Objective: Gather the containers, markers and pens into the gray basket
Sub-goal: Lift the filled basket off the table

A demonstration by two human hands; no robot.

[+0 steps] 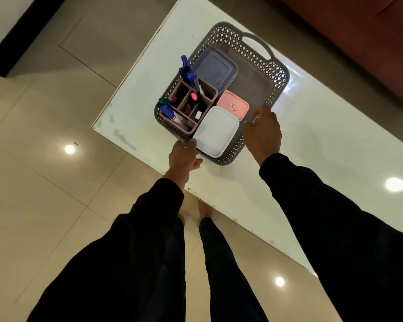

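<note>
Your left hand [184,156] grips the near rim of the basket [261,66] on the tabletop [312,135]; your right hand [262,131] curls its fingers [257,113] over the side rim. Inside sit a pen organizer [191,105], blue markers [189,73] and three lidded containers [215,131].

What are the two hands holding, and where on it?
Both grip the gray basket: left hand at its near rim, right hand on its right side rim.
</note>
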